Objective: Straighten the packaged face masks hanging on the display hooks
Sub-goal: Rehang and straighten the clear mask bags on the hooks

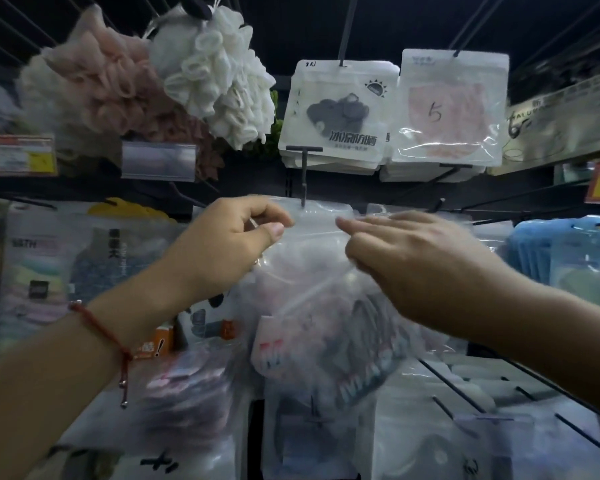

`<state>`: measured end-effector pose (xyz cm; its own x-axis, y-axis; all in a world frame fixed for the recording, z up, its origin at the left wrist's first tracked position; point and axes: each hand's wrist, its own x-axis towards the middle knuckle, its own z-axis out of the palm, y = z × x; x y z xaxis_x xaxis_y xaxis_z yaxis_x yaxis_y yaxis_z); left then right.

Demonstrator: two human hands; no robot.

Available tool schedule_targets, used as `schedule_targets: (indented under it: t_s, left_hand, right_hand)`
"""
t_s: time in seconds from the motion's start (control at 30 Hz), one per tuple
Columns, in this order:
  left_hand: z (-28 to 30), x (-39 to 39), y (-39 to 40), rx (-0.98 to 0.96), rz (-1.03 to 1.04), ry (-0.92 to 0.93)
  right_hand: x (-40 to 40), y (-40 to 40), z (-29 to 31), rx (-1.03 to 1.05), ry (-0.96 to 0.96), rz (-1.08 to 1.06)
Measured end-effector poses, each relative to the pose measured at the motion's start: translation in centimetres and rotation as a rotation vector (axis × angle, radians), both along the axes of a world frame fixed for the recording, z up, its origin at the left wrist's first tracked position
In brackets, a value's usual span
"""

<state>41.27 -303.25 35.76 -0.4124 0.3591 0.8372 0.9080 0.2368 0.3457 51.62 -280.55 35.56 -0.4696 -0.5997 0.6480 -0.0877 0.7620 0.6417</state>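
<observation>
Two hands are raised to one clear mask packet (312, 271) hanging from a black display hook (303, 188) at mid-rack. At far left, pink and white bath puffs (174, 71) hang on the upper rail, untouched, above blurred packets on the lower hooks. The left hand (222, 251), with a red cord bracelet (101, 327) on its wrist, pinches the packet's top left edge between thumb and curled forefinger, apparently to steady the header at the hook hole. Below the hook the packet hangs askew, its printed lower end swung toward the right, so it is judged not yet straight. The right hand (413, 258) lies against the packet's upper right with fingers extended toward the hook; motion blur prevents saying whether the lower fingers grip the film or only press it. Above, a white sun-protection mask packet (336, 112) and a clear packet marked 5 (451, 105) hang square on their hooks. Blue packets (548, 251) hang at far right.
</observation>
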Motion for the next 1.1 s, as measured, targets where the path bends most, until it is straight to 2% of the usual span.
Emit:
schedule_targets:
  t_s: [0.13,0.4,0.57,0.73,0.9,1.1]
  left_hand:
    - [0.4,-0.3,0.5,0.026,-0.066,0.096]
    - [1.7,-1.8,1.1,0.094,-0.011,0.264]
    - [2.3,-2.5,1.6,0.140,0.015,0.267]
    - [2.7,-3.0,2.2,0.107,0.033,0.268]
    - [2.5,-4.5,2.3,0.009,0.143,0.270]
    - [2.2,-5.8,2.5,-0.192,0.443,0.597]
  right_hand:
    - [-1.7,-0.7,-0.5,0.059,-0.092,-0.071]
    - [-3.1,-0.6,0.7,0.075,-0.046,-0.098]
    - [-3.5,-0.6,1.5,0.038,-0.083,-0.112]
    - [-3.8,-0.5,1.5,0.004,-0.108,-0.117]
    - [-4.1,-0.5,1.5,-0.044,-0.164,-0.100]
    - [-4.8,-0.2,1.6,-0.103,-0.240,-0.125]
